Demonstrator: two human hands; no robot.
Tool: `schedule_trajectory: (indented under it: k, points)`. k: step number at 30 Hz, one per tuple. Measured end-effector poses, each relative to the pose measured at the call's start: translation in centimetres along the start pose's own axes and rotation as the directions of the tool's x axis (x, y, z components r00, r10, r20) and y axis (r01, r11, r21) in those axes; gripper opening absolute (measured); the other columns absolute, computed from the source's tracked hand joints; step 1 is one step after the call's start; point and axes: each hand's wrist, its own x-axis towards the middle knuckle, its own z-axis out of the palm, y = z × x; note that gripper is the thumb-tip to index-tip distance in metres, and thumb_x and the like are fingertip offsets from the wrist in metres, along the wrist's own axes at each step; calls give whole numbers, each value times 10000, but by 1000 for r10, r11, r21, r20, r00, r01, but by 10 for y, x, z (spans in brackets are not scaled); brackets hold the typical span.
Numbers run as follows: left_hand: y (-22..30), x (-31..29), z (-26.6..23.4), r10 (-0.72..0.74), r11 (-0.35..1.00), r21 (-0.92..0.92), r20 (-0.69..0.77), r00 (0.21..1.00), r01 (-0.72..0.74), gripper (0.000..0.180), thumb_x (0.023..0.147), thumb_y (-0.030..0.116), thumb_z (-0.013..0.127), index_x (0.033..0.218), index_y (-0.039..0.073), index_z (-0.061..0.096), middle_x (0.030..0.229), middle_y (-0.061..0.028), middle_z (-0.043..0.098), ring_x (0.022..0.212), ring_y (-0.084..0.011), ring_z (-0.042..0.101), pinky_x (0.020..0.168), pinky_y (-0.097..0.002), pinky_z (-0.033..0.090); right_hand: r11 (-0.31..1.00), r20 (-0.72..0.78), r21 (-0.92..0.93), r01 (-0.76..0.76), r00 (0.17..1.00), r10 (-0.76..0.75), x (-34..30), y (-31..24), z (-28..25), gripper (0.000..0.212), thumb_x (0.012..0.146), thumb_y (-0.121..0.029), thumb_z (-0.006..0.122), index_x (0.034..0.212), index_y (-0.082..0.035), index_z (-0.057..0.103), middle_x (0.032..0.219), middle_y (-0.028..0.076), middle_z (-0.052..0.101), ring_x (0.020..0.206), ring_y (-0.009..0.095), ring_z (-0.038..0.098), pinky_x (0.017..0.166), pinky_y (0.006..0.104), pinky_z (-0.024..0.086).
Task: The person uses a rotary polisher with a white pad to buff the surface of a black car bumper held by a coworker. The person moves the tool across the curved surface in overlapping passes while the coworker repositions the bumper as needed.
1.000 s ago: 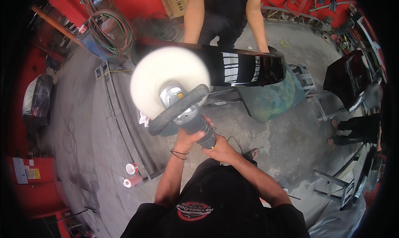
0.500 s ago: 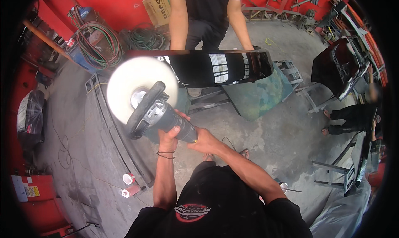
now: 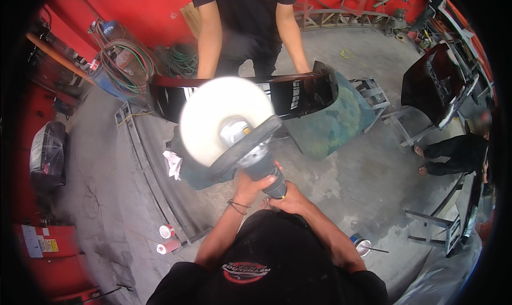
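Note:
Both my hands grip a black rotary polisher [image 3: 259, 165] with a hoop-shaped front handle. My left hand [image 3: 253, 183] wraps its body from the left, behind that handle. The right hand [image 3: 288, 199] closes around the rear end. A large round white buffing pad [image 3: 208, 115] faces up and away, its surface smeared smooth. Behind the pad, a glossy black car bumper [image 3: 316, 91] lies across a green-stained panel [image 3: 333, 121]; the pad hides part of it, and I cannot tell whether they touch. Opposite me, another person's hands reach down to the bumper's far edge.
Crumpled paper [image 3: 173, 164] lies left of the polisher. A long metal frame [image 3: 152, 166] runs along the floor. Bottles [image 3: 168, 245] stand at lower left and an open can [image 3: 362, 245] at lower right. A dark car panel [image 3: 434, 83] and a second person [image 3: 453, 151] are on the right.
The polisher and both hands have moved right and a little toward me, and the pad now overlaps the bumper's middle. The bumper and the other person appear shifted left in view.

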Motion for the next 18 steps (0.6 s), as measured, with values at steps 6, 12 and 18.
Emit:
schedule_trajectory:
  k: [6, 12, 18]
  points:
    - [-15, 41, 49, -104, 985, 150, 104, 989, 87, 526, 848, 187, 899, 1285, -1, 675, 1169, -122, 750, 1069, -229, 754, 973, -398, 614, 991, -100, 131, -42, 993, 55, -22, 2, -43, 249, 785, -103, 793, 999, -6, 713, 876, 59, 727, 769, 188, 708, 700, 369, 560]
    - [-26, 70, 91, -108, 984, 147, 67, 992, 97, 517, 863, 191, 912, 1272, 2, 658, 1138, -88, 733, 1024, -185, 715, 934, -369, 593, 913, -183, 403, 58, 983, 18, -23, 12, -59, 203, 767, -24, 748, 948, 0, 659, 799, 64, 666, 666, 179, 664, 616, 342, 524]
    - [-14, 63, 82, -87, 991, 110, 48, 995, 81, 558, 844, 209, 934, 1275, 5, 644, 1149, -88, 725, 1034, -176, 702, 934, -365, 589, 936, -161, 351, 20, 986, 39, -26, -13, -56, 170, 775, -30, 763, 925, -13, 686, 814, 48, 681, 670, 172, 671, 603, 349, 528]
